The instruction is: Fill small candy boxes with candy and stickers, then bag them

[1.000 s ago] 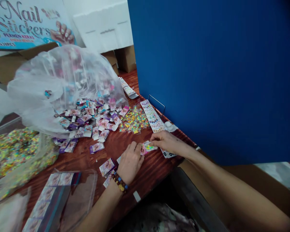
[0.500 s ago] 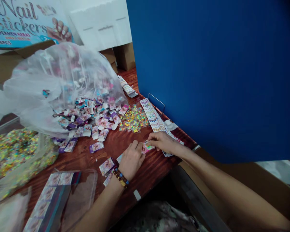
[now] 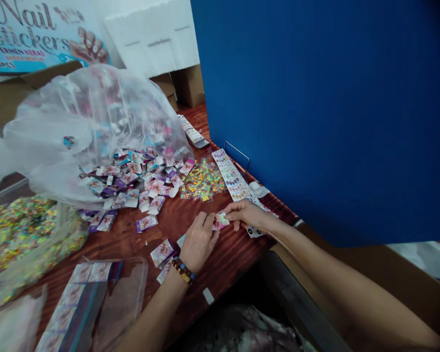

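My left hand (image 3: 199, 239), with a beaded bracelet at its wrist, is closed around a small pink printed box (image 3: 219, 222). At the box's right end, my right hand (image 3: 246, 215) pinches a small clear packet (image 3: 225, 218) with greenish-yellow contents. The packet meets the box's end; how far it is inside is hidden by my fingers. Under and behind my right hand lie sticker strips (image 3: 231, 173). Beside my left wrist are a few small purple-and-white boxes (image 3: 162, 252), partly covered by the hand.
A large clear bag (image 3: 95, 112) spills many small boxes (image 3: 156, 186) across the table. Candy packets (image 3: 203, 181) lie beyond my hands, and another bag of them (image 3: 25, 230) is at left. A tray of boxes (image 3: 71, 303) sits front left. A blue panel (image 3: 315, 122) stands at right.
My right hand has moved slightly left, bringing the packet closer against the pink box. The left hand stays nearly in place, and the box has shifted slightly left.
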Motion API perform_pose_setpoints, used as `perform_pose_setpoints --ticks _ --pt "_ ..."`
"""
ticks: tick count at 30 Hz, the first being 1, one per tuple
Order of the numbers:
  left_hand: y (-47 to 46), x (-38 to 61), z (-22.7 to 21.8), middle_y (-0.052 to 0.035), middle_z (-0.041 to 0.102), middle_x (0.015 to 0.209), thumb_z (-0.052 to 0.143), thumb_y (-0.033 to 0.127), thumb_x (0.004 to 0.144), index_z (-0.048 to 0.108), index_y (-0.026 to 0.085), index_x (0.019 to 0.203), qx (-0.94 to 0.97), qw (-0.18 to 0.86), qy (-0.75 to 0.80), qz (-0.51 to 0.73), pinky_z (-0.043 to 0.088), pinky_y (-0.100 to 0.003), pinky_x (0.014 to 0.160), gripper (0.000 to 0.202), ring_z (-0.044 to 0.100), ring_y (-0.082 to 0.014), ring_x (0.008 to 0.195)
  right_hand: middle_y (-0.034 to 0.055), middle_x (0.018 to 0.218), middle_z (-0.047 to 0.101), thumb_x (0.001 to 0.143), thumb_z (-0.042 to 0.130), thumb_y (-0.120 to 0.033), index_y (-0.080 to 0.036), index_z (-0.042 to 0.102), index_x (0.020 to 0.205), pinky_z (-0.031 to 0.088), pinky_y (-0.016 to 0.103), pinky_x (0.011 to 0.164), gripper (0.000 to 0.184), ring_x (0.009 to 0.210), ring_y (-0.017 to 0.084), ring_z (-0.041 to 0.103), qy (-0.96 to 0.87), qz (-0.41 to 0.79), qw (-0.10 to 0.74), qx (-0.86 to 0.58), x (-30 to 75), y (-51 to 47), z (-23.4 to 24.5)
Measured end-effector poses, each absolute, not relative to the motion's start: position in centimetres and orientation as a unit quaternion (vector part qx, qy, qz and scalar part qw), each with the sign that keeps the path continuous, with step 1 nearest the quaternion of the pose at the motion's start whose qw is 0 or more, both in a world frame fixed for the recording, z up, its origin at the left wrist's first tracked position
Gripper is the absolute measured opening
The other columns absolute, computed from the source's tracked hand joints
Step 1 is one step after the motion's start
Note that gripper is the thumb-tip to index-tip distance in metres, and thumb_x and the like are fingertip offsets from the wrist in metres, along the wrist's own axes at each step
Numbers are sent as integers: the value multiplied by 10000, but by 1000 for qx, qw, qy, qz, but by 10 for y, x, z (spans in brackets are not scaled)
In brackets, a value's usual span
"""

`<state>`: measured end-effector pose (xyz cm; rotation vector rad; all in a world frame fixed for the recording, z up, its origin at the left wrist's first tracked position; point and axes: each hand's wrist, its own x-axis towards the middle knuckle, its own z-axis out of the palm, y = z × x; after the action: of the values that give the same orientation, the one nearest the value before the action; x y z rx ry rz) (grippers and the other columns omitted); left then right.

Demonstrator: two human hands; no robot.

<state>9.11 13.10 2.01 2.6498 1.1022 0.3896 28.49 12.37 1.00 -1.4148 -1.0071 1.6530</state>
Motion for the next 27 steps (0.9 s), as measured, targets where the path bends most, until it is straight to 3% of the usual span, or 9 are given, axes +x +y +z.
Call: perform_pose_setpoints --ticks 5,10,15,20,24,27 --pt "131 93 20 -93 532 1058 504 164 864 443 147 1244 916 89 363 147 508 -388 882 385 546 -230 982 -63 492 590 684 617 -186 -163 609 690 251 153 319 25 310 54 499 -385 559 425 -599 266 117 11" --pt "131 94 15 -98 537 1062 505 151 863 464 160 1237 901 118 375 182 507 -390 883 376 554 -225 979 -46 592 630 729 562 -223 -174 642 711 311 166 355 96 346 64 530 -415 501 439 -620 252 111 8" --pt "139 89 25 -86 602 1095 538 200 870 531 189 1172 856 301 368 205 487 -360 906 303 594 -201 994 -36 537 612 759 551 -205 -161 683 763 397 181 467 140 436 85 553 -484 500 406 -592 265 115 13" --pt "138 84 36 -19 654 916 571 222 850 546 214 1114 744 505 367 238 506 -272 760 266 633 -149 820 -14 643 628 807 525 -161 -183 729 872 428 210 557 216 569 108 579 -635 453 336 -528 279 118 32" --pt "124 80 38 -13 630 927 598 276 836 520 218 1141 656 545 414 318 494 -264 760 320 614 -140 829 33 935 641 830 563 -181 -209 719 926 462 267 757 186 850 151 605 -667 362 413 -503 281 109 46" --pt "114 79 42 -12 631 935 622 299 820 526 221 1156 607 563 438 349 492 -253 750 357 603 -135 826 40 968 643 833 614 -241 -213 687 963 453 292 811 151 924 176 593 -624 317 476 -533 276 96 45"
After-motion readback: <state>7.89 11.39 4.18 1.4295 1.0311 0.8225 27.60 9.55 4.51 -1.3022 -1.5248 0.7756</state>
